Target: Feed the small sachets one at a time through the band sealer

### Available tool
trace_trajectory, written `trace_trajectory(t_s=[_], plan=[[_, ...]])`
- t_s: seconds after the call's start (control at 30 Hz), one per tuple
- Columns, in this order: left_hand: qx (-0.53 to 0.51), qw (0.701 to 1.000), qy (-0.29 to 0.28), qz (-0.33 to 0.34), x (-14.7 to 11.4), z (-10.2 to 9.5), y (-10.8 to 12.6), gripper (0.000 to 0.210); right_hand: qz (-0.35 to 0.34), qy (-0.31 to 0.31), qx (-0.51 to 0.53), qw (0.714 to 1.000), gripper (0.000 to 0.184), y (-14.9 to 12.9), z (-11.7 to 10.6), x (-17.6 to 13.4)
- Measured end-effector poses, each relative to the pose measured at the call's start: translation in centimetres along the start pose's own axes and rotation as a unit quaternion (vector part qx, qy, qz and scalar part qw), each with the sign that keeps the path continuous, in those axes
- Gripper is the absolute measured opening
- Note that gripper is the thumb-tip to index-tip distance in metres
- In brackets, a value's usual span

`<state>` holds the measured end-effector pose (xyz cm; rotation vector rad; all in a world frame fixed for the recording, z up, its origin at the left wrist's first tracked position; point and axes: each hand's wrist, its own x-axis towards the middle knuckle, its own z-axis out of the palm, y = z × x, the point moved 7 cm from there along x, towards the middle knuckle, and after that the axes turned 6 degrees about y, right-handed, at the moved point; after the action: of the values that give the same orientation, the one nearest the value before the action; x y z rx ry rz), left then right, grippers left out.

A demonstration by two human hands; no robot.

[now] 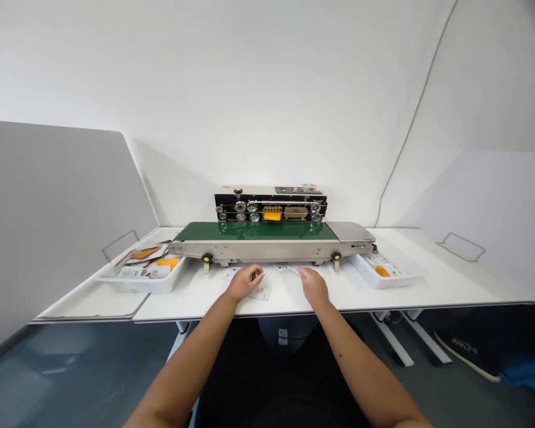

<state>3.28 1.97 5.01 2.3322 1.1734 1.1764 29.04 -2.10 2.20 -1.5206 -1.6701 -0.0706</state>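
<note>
My right hand [314,286] is closed, its thumb and fingers pinching the edge of a small clear plastic bag [288,269] with dark print, just in front of the sealing machine. To its left, my left hand [246,282] is curled with thumb and fingertips close together; whether anything is between them I cannot make out. Flat on the table under and beside it lies a small printed packet [261,292], partly covered by the hand. Another white packet [230,273] shows behind the left wrist. The band sealing machine [258,249] has a green conveyor belt [271,231] across its front.
A white tray [160,285] of packets and orange pieces stands left of the machine, and another white tray [395,282] stands right. Wire handles [461,248] rise near both side panels. The table's front edge runs before my lap. Someone's shoe [466,355] is at lower right.
</note>
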Motion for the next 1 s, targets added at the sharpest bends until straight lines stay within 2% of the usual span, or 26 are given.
trace_trajectory(t_s=[0.07,0.13,0.17,0.23,0.27,0.33,0.47,0.57,0.7,0.83,0.9,0.93,1.0], plan=[[-0.01,1.0,0.0,0.006,-0.1,0.0,0.1,0.017,0.02,0.086,0.038,0.995,0.037,-0.2,-1.6,-0.4],[-0.046,0.999,-0.015,0.021,-0.2,0.2,0.4,0.025,0.017,0.11,0.099,0.989,0.035,-1.3,-1.9,-0.6],[-0.071,0.997,-0.029,0.03,-0.3,0.4,0.6,0.034,0.003,0.086,0.131,0.988,0.033,-2.2,-1.4,-0.6],[-0.115,0.99,-0.066,0.042,-0.5,1.0,1.0,0.052,-0.037,-0.006,0.185,0.982,0.029,-4.4,0.5,-0.6],[-0.126,0.988,-0.082,0.042,-0.6,1.3,1.0,0.055,-0.055,-0.054,0.205,0.976,0.027,-5.5,1.4,-0.6],[-0.124,0.987,-0.102,0.025,-0.6,1.8,0.8,0.046,-0.059,-0.113,0.235,0.964,0.025,-6.6,2.8,-0.6],[-0.11,0.989,-0.1,-0.022,-0.5,2.2,0.0,0.02,0.021,-0.161,0.272,0.949,0.026,-5.5,4.0,-0.6],[-0.129,0.986,-0.092,-0.05,-0.4,2.3,-0.3,0.02,0.034,-0.174,0.254,0.951,0.026,-4.7,4.0,-0.8],[-0.159,0.981,-0.073,-0.078,-0.4,2.1,-0.5,0.025,0.02,-0.191,0.227,0.955,0.024,-4.9,3.6,-0.9],[-0.185,0.978,-0.056,-0.081,-0.4,1.6,-0.3,0.027,0.033,-0.232,0.253,0.939,0.026,-4.9,2.0,1.6],[-0.182,0.981,-0.031,-0.068,-0.3,1.1,-0.2,0.026,0.077,-0.184,0.299,0.933,0.032,-3.5,-0.4,5.1],[-0.176,0.982,-0.019,-0.059,-0.3,0.8,-0.2,0.026,0.105,-0.128,0.328,0.93,0.035,-2.3,-2.1,7.3],[-0.163,0.986,-0.008,-0.042,-0.2,0.6,-0.2,0.025,0.154,0.045,0.381,0.911,0.039,1.0,-6.4,11.8]])
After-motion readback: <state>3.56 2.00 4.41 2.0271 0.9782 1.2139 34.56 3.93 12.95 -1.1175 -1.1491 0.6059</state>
